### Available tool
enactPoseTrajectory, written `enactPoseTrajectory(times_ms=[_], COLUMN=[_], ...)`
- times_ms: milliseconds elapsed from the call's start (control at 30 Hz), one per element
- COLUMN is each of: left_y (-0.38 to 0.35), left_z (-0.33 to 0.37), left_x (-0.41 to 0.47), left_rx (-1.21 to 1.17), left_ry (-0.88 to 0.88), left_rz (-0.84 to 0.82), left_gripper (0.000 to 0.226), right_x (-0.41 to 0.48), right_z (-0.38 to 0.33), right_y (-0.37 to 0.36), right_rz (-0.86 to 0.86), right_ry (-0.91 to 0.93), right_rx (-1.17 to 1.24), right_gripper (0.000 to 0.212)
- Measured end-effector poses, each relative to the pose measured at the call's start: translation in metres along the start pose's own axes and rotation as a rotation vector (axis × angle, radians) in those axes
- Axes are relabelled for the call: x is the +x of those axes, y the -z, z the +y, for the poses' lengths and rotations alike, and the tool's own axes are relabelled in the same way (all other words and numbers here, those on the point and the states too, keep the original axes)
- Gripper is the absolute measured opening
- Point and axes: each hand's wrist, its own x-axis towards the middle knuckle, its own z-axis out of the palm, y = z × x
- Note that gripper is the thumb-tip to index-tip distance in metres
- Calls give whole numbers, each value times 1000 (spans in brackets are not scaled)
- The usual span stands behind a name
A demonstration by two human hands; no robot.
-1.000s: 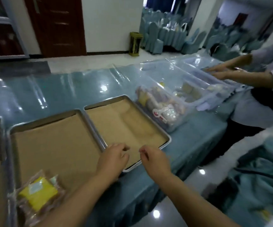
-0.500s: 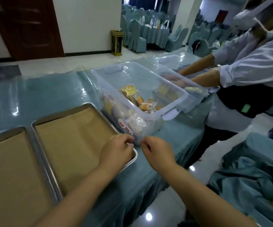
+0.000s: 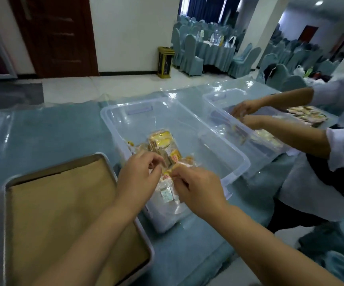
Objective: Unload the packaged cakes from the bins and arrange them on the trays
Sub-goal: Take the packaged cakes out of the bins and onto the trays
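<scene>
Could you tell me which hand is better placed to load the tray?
Likely the left hand: it is at the packaged cakes on the side of the bin nearest the tray.

I am facing a dark wooden door (image 3: 63, 36), a gold litter bin (image 3: 165, 62) standing by the wall (image 3: 130, 27), and blue-covered chairs (image 3: 190, 53).
</scene>
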Motion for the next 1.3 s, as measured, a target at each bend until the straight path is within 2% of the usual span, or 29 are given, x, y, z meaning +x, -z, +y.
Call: enactPoseTrajectory(times_ms=[100, 267, 433, 633, 700, 833, 900, 1000, 1067, 1167, 1300], left_y=[-3, -5, -13, -18, -19, -20, -20, -19, -18, -19, -19], left_z=[-6, -20, -29, -34, -33, -28, -25, -24, -25, -24, -17], left_x=[19, 31, 29, 32, 33, 37, 38, 38, 38, 37, 36], left_rx=[24, 27, 120, 176, 203, 257, 282, 349, 387, 424, 467], left_ry=[23, 55, 44, 56, 74, 87, 97, 100, 110, 110, 95], left_rz=[-3, 1, 17, 29, 23, 44, 42, 19, 14, 17, 5], left_gripper=[15, 19, 18, 13, 14, 21, 21, 19, 16, 16, 14], right_x=[23, 62, 97, 115, 116, 115, 114, 109, 104, 100, 108], right_z=[28, 71, 99, 118, 122, 123, 120, 116, 114, 113, 119], right_y=[-7, -38, -78, -128, -141, -155, -157, -158, -159, -157, -144], right_rz=[-78, -361, -721, -1017, -1110, -1362, -1366, -1298, -1336, -1436, -1398], right_ry=[-11, 18, 236, 561, 563, 455, 463, 520, 456, 409, 338], right_rx=[9, 5, -89, -208, -204, -42, 8, -48, -43, -50, 48], right_gripper=[10, 14, 13, 29, 29, 45, 53, 65, 68, 50, 32])
